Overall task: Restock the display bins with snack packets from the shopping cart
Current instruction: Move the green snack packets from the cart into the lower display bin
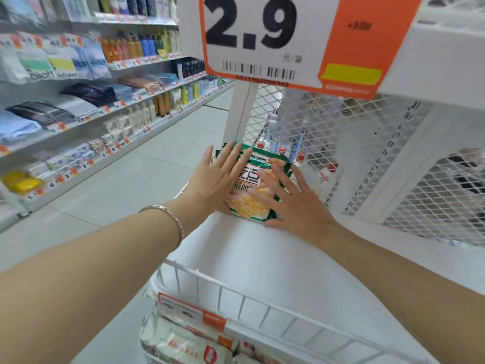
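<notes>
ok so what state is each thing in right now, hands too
left hand: open, fingers straight, flat on the packet's left side
right hand: open, fingers spread, flat on its right side
green snack packet: lying at the bin's far end, under both hands
display bin: holds that one packet
white packets: piled in the tier below
price sign: hanging above, reads 2.9

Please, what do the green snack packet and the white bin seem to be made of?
The snack packet: likely thin plastic film, glossy; its printed surface shines and creases. The bin: probably metal painted white, matte; thin wire bars form its front rim and open mesh its back.
</notes>
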